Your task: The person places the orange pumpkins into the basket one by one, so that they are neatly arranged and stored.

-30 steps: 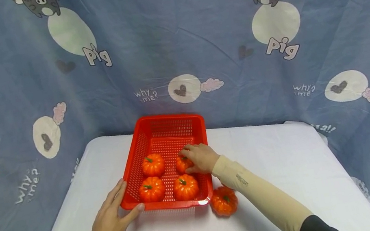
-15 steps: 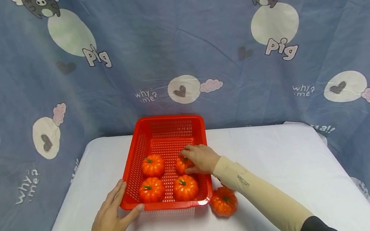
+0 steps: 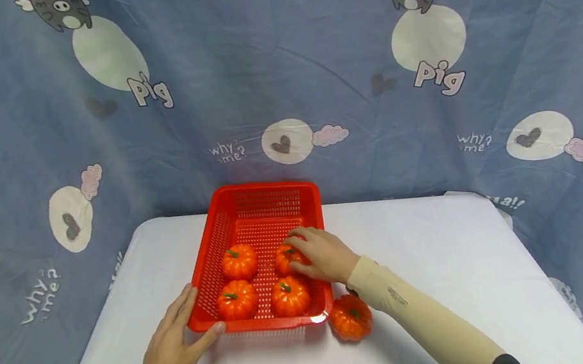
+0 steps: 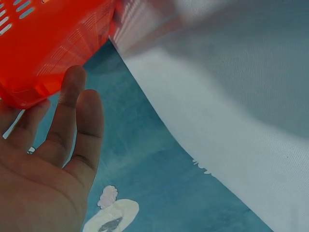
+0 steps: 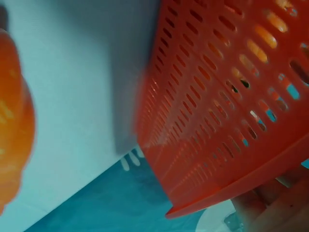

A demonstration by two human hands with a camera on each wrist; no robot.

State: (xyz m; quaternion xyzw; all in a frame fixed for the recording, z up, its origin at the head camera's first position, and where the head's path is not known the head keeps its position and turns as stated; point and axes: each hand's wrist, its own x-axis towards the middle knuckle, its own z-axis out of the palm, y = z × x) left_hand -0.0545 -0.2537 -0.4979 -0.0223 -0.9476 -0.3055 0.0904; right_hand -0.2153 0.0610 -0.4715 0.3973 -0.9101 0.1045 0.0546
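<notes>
A red slotted plastic basket (image 3: 277,206) stands on the white-covered table with several small orange pumpkins in it. My left hand (image 3: 166,354) rests at its near left corner, thumb along the front rim and nearly straight fingers against the side; the left wrist view shows fingertips at the outer wall (image 4: 53,43). My right hand (image 3: 324,254) reaches over the right rim, its bent fingers and thumb loosely around the back right pumpkin (image 3: 285,261), whose green stem shows between them. The right wrist view hides that grasp behind the basket wall (image 5: 212,106).
Outside the basket's near right corner lies another pumpkin (image 3: 350,318), beside my right forearm. A small red-orange patch shows at the edge of the right sleeve (image 3: 407,305). A blue printed curtain (image 3: 342,69) hangs behind the white tablecloth (image 3: 429,229).
My right hand has drawn back slightly to the right and up, and its wrist has shifted right. The pumpkin under it stays in place. My left hand keeps its position.
</notes>
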